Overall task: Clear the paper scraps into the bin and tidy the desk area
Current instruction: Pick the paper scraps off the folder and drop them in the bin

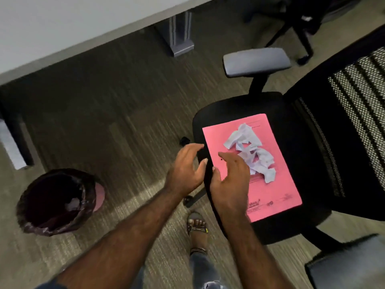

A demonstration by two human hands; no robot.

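Note:
A pile of white paper scraps lies on a pink folder, which rests flat on the black seat of an office chair. My right hand hovers over the folder's left half, fingers spread, just left of the scraps and holding nothing. My left hand is open beside the folder's left edge, over the seat's rim, also with nothing in it. The bin, lined with a dark bag and with a pale scrap inside, stands on the carpet at the lower left.
The white desk top runs across the upper left, with its grey leg behind. The chair's grey armrest and mesh back rise at the right. My sandalled foot stands on the carpet by the chair base.

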